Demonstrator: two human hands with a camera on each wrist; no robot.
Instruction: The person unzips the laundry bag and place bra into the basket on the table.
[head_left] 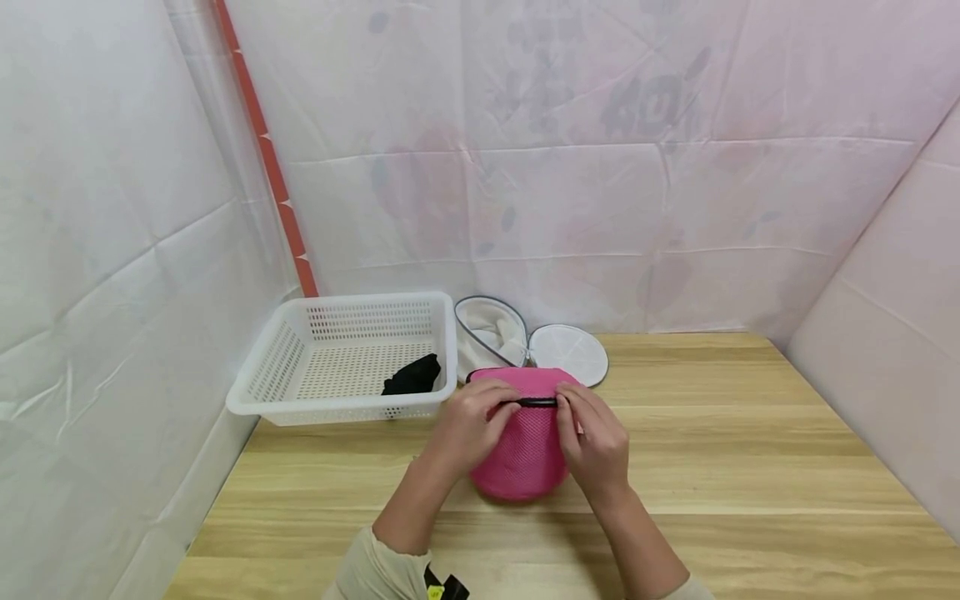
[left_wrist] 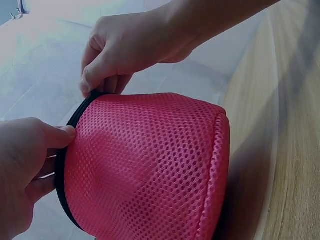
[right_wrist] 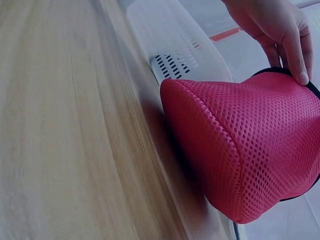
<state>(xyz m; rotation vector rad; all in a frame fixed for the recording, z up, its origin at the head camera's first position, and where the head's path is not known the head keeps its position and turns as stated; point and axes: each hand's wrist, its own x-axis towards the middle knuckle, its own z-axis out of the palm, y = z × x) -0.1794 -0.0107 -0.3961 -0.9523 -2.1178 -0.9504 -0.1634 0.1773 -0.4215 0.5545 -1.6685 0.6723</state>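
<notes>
A pink mesh laundry bag (head_left: pixel 521 462) with a black zipper edge (head_left: pixel 538 402) stands just over or on the table in the head view; its contact with the wood is hard to judge. My left hand (head_left: pixel 472 425) pinches the black rim on its left side, thumb on the near face. On the opposite side my right hand (head_left: pixel 597 437) pinches the same rim between thumb and fingers. From the left wrist, both the left hand (left_wrist: pixel 22 165) and the right hand (left_wrist: pixel 137 45) show at the rim. The bag's inside is hidden.
A white perforated basket (head_left: pixel 341 408) at the back left holds a black cloth item (head_left: pixel 414 375). Behind the pink bag sits a white mesh bag (head_left: pixel 472 354) with a dark rim, its round lid (head_left: pixel 573 354) lying open beside it. White sheeting (head_left: pixel 562 208) walls the wooden table (head_left: pixel 720 467).
</notes>
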